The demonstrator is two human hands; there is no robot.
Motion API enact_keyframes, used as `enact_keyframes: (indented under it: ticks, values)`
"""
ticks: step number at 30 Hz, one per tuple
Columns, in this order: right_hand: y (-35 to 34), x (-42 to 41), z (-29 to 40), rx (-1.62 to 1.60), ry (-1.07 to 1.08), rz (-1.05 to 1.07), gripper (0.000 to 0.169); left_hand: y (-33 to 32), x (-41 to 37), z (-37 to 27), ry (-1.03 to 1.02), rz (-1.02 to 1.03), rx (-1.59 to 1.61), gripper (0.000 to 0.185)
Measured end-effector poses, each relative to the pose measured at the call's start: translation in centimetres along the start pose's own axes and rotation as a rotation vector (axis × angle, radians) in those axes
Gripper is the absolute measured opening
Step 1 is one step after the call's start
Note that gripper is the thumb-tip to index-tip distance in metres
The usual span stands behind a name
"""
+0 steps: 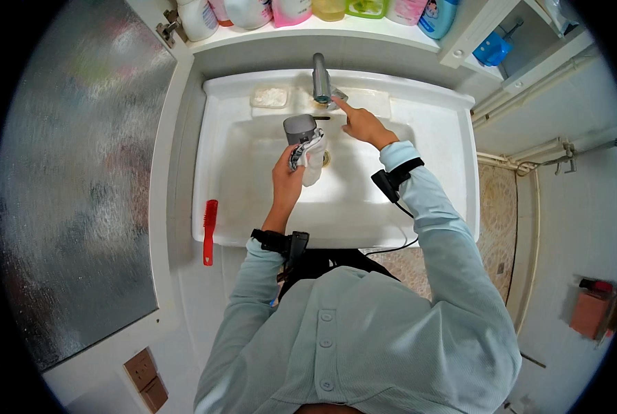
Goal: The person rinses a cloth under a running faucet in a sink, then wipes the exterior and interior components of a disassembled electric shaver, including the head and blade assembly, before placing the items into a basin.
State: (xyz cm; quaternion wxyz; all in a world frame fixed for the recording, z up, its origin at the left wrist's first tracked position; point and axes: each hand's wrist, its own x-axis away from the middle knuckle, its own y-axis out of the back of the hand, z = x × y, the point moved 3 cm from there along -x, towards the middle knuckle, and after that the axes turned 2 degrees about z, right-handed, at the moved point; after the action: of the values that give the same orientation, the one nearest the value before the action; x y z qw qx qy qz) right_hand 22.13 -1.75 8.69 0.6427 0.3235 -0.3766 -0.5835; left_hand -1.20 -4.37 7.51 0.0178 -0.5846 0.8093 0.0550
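Note:
My left hand [287, 178] holds a bunched white cloth [314, 160] with a dark pattern over the basin of a white sink [349, 222]. Against the cloth, at the fingertips, is a grey rounded container [299, 128]; whether the fingers also grip it cannot be told. My right hand [364, 124] is at the metal faucet [321, 80], its index finger extended to the spout's tip and the other fingers curled. Part of the drain [327, 158] shows beside the cloth.
A soap dish [269, 97] sits on the sink's back ledge. On the left rim lies a red comb [210, 227]. Bottles [293, 10] line the shelf above, and a frosted cabinet door [91, 181] stands open at left. A cable hangs from my right wrist strap.

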Motion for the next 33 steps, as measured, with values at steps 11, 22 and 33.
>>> enact_keyframes:
  ticks: [11,22,33]
  values:
    - [0.0,0.1,-0.4,0.087,-0.059,-0.032,0.066,-1.9,0.6,-1.7,-0.053,0.092,-0.017,0.038]
    - [0.6,3.8,0.1,-0.256,-0.039,-0.122,0.061,-2.8,-0.2,-0.9,-0.060,0.130,0.002,0.029]
    - [1.2,5.4,2.2,-0.245,0.001,-0.154,0.028,-3.3,-1.4,0.2,-0.093,0.113,0.001,0.042]
